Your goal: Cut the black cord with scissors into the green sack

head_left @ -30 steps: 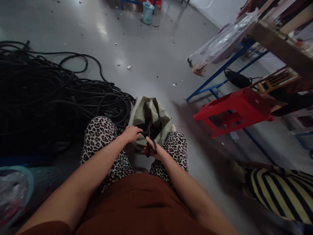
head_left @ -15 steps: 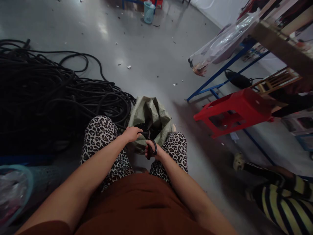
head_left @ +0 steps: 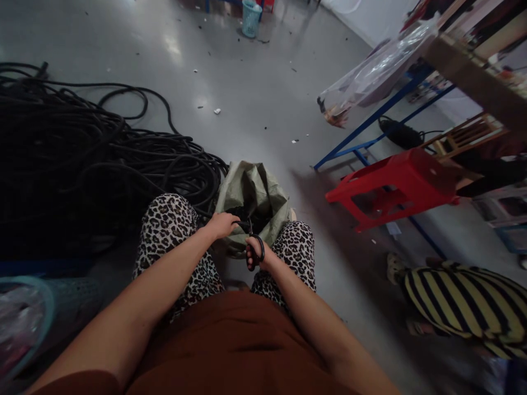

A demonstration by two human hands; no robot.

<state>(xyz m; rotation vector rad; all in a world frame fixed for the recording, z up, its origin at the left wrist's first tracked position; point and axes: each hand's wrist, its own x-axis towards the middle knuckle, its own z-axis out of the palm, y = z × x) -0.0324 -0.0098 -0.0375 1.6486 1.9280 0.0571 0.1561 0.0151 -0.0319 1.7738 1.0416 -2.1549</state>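
A pair of black-handled scissors (head_left: 262,249) is in my right hand (head_left: 256,256), its fingers closed round the grips and the blades pointing away from me. My left hand (head_left: 223,224) is closed on a black cord (head_left: 244,223), whose end sticks out toward the blades. Both hands are over the near rim of a greenish woven sack (head_left: 275,206) that stands between my knees. Dark pieces (head_left: 260,215) lie inside the sack; their exact kind is too dim to tell.
A big tangle of black cord (head_left: 164,159) lies on the floor at left. A blue basket (head_left: 49,307) stands near left, another basket (head_left: 250,19) far ahead. To the right are a red stool (head_left: 395,186), a blue-legged table (head_left: 465,71) and a person in striped clothing (head_left: 465,302).
The person in stripes at right has moved further into view. My hands keep nearly the same place, the right one's fingers shifting slightly on the scissors.
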